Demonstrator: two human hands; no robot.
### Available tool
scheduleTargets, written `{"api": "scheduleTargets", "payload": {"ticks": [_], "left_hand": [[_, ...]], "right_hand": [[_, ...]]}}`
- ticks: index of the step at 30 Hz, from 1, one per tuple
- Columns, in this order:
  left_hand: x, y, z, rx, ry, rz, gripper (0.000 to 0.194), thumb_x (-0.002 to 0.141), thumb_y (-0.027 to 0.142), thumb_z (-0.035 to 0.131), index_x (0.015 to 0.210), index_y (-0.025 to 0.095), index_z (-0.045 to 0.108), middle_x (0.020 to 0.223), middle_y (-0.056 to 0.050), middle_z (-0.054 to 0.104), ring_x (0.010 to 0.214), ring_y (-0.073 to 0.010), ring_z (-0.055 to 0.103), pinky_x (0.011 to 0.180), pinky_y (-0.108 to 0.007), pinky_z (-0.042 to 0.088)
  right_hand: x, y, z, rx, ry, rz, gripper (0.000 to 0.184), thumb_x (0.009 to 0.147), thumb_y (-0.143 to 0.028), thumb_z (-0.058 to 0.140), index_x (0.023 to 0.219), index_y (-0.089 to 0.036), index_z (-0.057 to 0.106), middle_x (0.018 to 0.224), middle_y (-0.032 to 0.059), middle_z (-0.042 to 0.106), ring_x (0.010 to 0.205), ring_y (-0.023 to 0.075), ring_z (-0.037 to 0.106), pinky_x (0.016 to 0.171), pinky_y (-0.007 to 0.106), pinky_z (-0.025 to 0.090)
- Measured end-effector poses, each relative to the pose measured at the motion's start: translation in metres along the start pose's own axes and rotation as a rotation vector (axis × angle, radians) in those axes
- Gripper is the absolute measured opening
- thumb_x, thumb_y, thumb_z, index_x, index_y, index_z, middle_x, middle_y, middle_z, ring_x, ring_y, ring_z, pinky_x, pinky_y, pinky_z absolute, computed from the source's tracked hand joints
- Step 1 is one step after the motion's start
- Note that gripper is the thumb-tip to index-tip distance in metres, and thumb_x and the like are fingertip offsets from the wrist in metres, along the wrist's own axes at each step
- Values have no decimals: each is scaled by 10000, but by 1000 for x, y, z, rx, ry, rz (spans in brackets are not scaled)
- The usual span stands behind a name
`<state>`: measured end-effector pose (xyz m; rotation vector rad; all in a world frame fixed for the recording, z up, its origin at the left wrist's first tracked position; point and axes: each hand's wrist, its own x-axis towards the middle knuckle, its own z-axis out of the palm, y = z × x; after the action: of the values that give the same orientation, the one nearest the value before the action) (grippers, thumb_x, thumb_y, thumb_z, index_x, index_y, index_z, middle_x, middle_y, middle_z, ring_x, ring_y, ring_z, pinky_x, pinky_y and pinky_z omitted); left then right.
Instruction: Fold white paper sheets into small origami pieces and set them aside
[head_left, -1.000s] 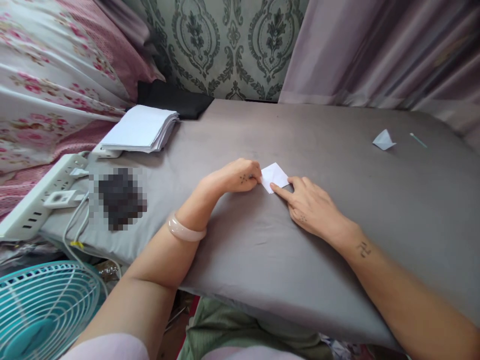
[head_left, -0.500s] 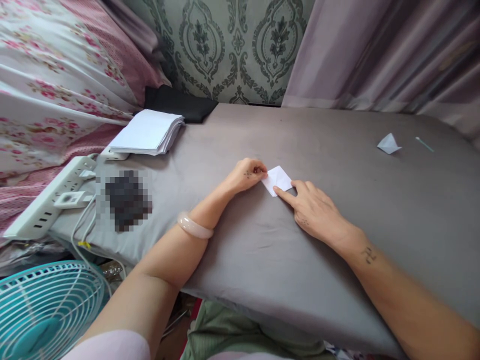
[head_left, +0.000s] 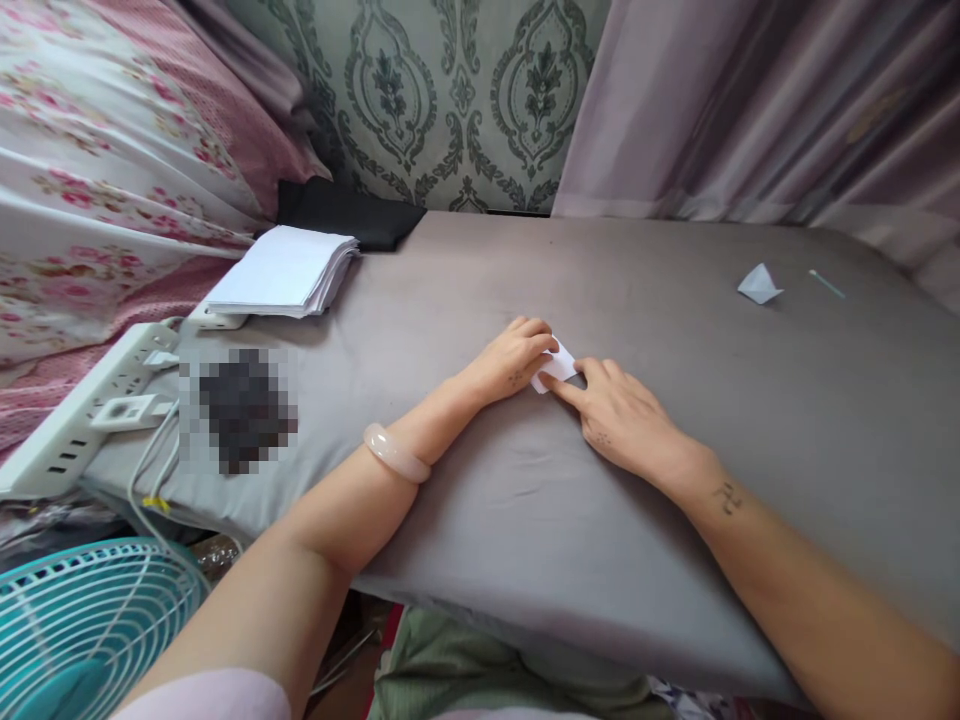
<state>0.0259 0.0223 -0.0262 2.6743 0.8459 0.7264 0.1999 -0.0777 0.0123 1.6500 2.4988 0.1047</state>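
A small folded piece of white paper lies flat on the grey cloth-covered table between my two hands. My left hand reaches over its left half, fingers bent on the paper and hiding that side. On the right edge, my right hand holds the paper down, its thumb at the near side and its index fingertip at the far right corner. Off to the right stands a folded white paper shape with a raised point.
A stack of white paper sits at the back left beside a black cloth-like item. Left of my arm are a power strip with cables and a blurred-out dark patch. A turquoise fan stands below; a thin stick lies far right.
My left hand has moved right from the paper's left corner onto its left half, covering more of it. My right hand stays in place on the paper. The view has shifted slightly.
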Motion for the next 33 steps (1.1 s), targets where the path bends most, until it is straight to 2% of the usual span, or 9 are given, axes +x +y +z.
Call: {"api": "scheduleTargets", "payload": {"ticks": [2,8,13,16,19,22,26,29,33], "left_hand": [[2,-4,6,-39,-41,26,253,949,264,433,1076,159,625,1109,-125,578,1004,-217,523,961,-377,417],[2,-8,10,11,-94,-67,330,952,295,441,1199,156,611,1241,-151,524,1138,-246,486,1038,-401,358],[3,-4,8,25,-138,-78,344,950,269,427,1218,163,613,1287,-165,517,1177,-262,473,1046,-430,345],[2,-3,6,-11,-125,-86,340,945,263,433,1214,158,612,1296,-166,522,1195,-261,474,1056,-436,342],[-3,-3,-1,-107,-110,-69,319,922,233,468,1194,152,612,1289,-158,538,1198,-245,491,1057,-414,357],[-12,-2,-12,-186,-95,-41,285,887,193,504,1136,146,634,1253,-154,557,1132,-220,536,1013,-380,405],[-21,-4,-25,-162,-136,-24,305,825,306,647,1081,141,664,1167,-147,592,1109,-238,530,997,-387,411],[-21,-7,-27,-169,-146,-21,400,778,390,712,1089,143,666,1156,-147,607,1086,-242,544,978,-383,418],[-19,-7,-26,-164,-112,0,295,818,350,677,1034,151,688,1107,-133,641,1022,-217,580,955,-366,426]], "right_hand": [[0,0,0,-3,5,-1,603,900,-70,334,1426,-342,447,1162,141,538,931,249,480,753,348,373],[-2,6,8,29,69,-21,595,890,-74,332,1415,-318,470,1187,141,545,949,254,487,779,367,386],[-2,12,11,120,138,-19,465,892,-108,325,1296,-138,552,1183,147,572,996,250,495,842,375,402],[0,9,8,124,141,-2,412,880,-99,331,1200,-99,590,1164,158,576,1034,257,496,871,382,410],[0,5,7,164,167,9,385,878,-92,332,1143,-101,611,1190,169,559,1086,262,489,888,380,422],[1,6,9,248,200,7,383,903,-130,331,1175,-119,601,1207,159,559,1087,253,501,899,376,429],[4,9,15,271,260,16,406,941,-227,348,1292,-161,542,1126,130,582,1022,247,524,876,385,430],[8,10,19,270,291,27,367,939,-330,410,1221,-193,601,1082,115,576,993,248,523,868,387,425],[13,13,25,323,339,38,343,914,-398,480,1141,-205,651,1056,104,584,1003,249,526,860,384,425]]}}
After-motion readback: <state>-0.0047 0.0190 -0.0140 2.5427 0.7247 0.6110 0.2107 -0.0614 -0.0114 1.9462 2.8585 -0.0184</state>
